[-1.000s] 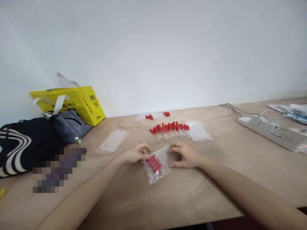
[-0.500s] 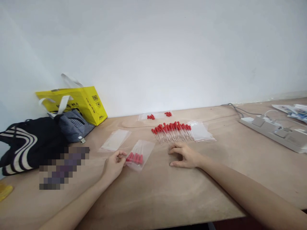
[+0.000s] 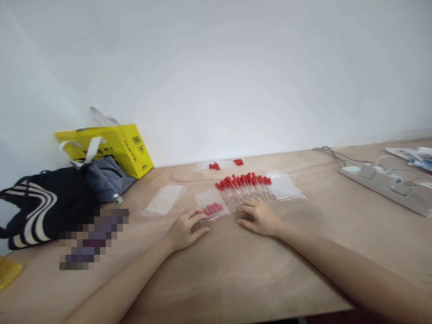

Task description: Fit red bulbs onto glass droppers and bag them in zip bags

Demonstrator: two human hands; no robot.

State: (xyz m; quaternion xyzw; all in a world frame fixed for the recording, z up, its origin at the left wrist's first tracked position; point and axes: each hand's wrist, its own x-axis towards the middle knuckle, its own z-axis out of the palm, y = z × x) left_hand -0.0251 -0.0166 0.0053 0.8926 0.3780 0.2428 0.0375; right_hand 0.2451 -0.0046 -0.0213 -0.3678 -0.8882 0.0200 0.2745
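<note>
- Head view: noted on the desk [image 3: 229, 274], just left of the loose row [image 3: 245, 185], a clear bag [image 3: 211, 201] of red-topped droppers [image 3: 212, 209]. Laid flat, presumably to keep the contents side by side. Red tops toward the near edge, stems away.
- With left hand [image 3: 186, 228]: open, thumb apart, fingertips at the bag's near left side. Probably steadying rather than pinching.
- With right hand [image 3: 258, 217]: open, loosely bent, low at the desk, nothing visible in grasp. Just beside the loose stems; contact impossible to tell. Perhaps parked there for ease of reach.
- In the loose row: tops toward the wall [image 3: 256, 81], stems toward the near side, slightly fanned. Likely spread for easy separating.
- To either side: left stack [image 3: 165, 199] and right stack [image 3: 286, 185] of flat clear bags, apparently within reach.
- Near the wall: more bagged droppers [image 3: 225, 165], seemingly set aside.
</note>
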